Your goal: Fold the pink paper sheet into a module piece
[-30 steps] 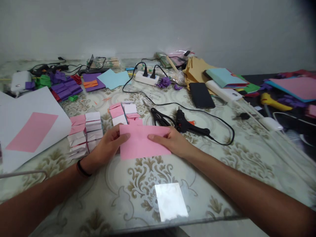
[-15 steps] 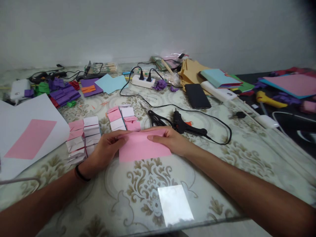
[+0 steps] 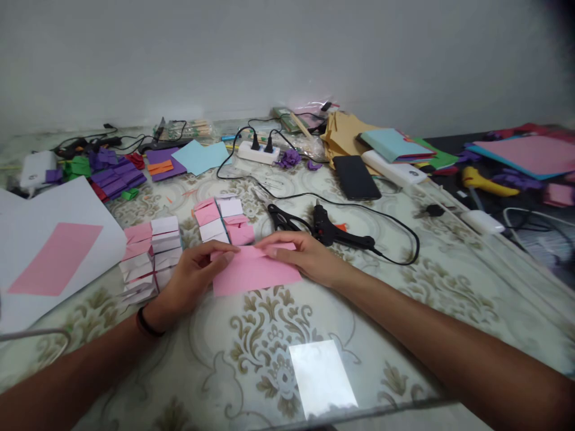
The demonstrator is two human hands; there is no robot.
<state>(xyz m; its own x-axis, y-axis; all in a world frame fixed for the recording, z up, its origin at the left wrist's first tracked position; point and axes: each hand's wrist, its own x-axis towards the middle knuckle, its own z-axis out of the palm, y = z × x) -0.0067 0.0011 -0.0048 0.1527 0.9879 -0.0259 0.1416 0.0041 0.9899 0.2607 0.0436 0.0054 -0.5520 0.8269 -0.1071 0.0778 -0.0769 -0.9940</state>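
A pink sheet of paper [image 3: 256, 274] is held between both hands just above the patterned table. My left hand [image 3: 195, 269] pinches its upper left edge between thumb and fingers. On the upper edge, my right hand [image 3: 305, 256] also pinches the sheet, its thumb on the near face and its fingers behind. The far edge seems bent over under the fingertips. Close behind the hands lie folded pink and white paper pieces [image 3: 224, 220], and another folded stack [image 3: 153, 257] sits beside my left wrist.
A black hot glue gun [image 3: 341, 230] and black-handled scissors [image 3: 285, 218] lie beyond my right hand, with a cord looping around them. A dark phone [image 3: 357, 178] and a power strip [image 3: 258, 152] are farther back. White paper [image 3: 103, 239] with a pink piece [image 3: 56, 257] lies left.
The pink sheet has shifted slightly left, and its visible face looks shorter. My right hand has moved inward along the upper edge, closer to my left hand.
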